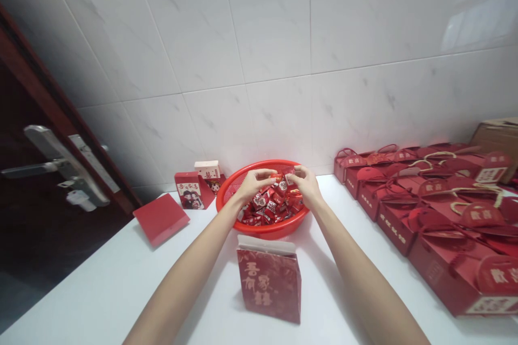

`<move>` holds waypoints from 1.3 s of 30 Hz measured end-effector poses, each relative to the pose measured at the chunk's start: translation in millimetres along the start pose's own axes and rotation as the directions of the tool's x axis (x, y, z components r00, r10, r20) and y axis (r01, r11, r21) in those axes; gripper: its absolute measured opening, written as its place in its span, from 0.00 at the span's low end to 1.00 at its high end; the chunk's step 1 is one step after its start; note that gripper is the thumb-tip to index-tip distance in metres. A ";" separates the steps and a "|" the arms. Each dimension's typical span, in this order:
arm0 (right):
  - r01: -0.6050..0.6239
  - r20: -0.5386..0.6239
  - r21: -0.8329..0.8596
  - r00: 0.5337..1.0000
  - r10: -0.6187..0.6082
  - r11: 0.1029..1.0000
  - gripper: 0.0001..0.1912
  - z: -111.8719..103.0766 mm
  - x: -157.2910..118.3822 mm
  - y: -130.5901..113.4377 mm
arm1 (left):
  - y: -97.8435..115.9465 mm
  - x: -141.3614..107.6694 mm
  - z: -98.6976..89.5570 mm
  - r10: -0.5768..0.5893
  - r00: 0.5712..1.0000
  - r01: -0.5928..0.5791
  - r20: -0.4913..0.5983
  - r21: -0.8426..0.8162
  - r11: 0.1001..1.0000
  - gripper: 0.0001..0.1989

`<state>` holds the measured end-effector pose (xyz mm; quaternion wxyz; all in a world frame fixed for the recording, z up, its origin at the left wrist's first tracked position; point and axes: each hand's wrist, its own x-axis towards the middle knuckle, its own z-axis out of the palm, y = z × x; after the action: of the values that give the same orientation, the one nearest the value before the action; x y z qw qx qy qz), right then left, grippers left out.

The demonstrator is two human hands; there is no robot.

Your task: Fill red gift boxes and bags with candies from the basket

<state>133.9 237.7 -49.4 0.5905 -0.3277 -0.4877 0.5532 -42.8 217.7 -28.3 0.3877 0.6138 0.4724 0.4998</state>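
Both my hands are over a red plastic basket [267, 230] heaped with red wrapped candies [270, 207]. My left hand [253, 183] is closed at the fingertips, pinching a red-wrapped candy [277, 177]. Opposite it, my right hand [306, 184] pinches another wrapped candy [290, 178] between thumb and fingers. Between my forearms, in front of the basket, a dark red gift box [269, 285] with gold characters stands upright; its pale top flap is raised. I cannot see into the box.
Left of the basket stand small printed boxes [193, 194], beside a flat red box [162, 219] on the white table [93, 307]. Rows of red handled gift boxes [429, 199] fill the right side. A cardboard carton [496, 137] is behind them. A tiled wall [275, 38] borders the back.
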 end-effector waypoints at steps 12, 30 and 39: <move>0.040 0.029 0.031 0.999 -0.041 0.999 0.11 -0.6 2.4 3.2 | -1.5 -3.3 1.5 -0.072 0.985 0.065 0.156 0.048 0.997 0.22; -0.038 0.193 -0.011 0.980 0.039 0.999 0.10 0.7 -2.8 -3.7 | -7.9 0.4 1.5 0.088 0.992 -0.093 0.088 0.054 0.994 0.32; 0.053 0.117 -0.023 0.992 -0.050 0.998 0.08 1.7 0.9 2.4 | -9.6 2.3 3.5 0.091 0.992 -0.097 0.093 0.063 0.993 0.34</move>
<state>131.5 238.8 -50.9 0.5710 -0.2898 -0.5366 0.5497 -41.1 222.3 -37.5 0.3637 0.6698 0.4417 0.4733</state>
